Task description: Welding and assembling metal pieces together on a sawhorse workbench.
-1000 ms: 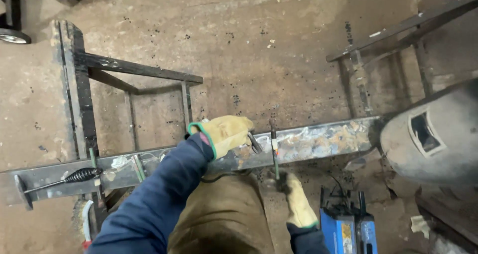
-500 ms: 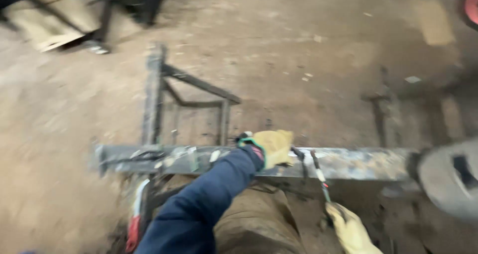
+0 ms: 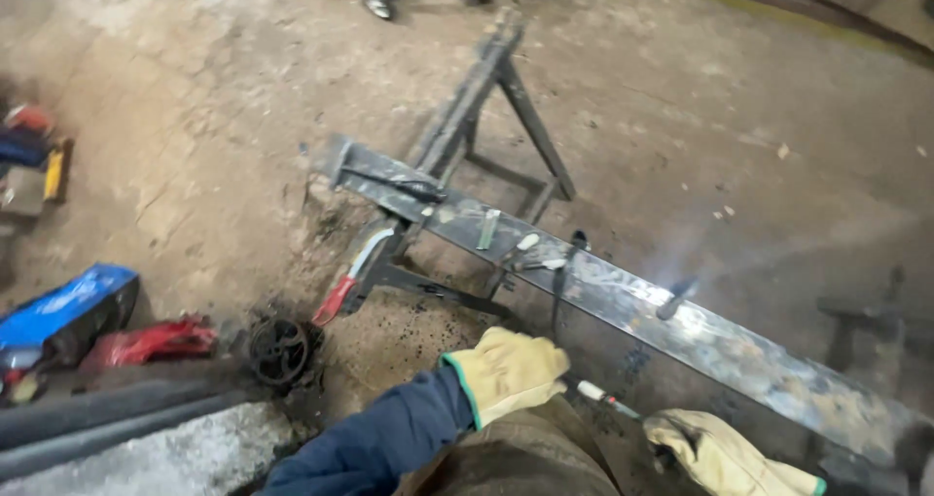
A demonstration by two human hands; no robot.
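You have one view only, from the camera on your head, tilted steeply down and forward over your own lap toward the stained concrete floor (image 3: 214, 117). It sits close: your left hand in its tan leather glove (image 3: 506, 372) and your gloved right hand (image 3: 715, 452) crowd the bottom edge. The long scorched steel beam (image 3: 623, 297) crosses diagonally, resting on a dark metal trestle (image 3: 486, 97) farther off.

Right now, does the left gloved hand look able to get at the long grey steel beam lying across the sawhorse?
Probably yes. The left gloved hand hovers just short of the long grey steel beam, and only bare floor shows between them. The right gloved hand sits lower down, clear of that path.
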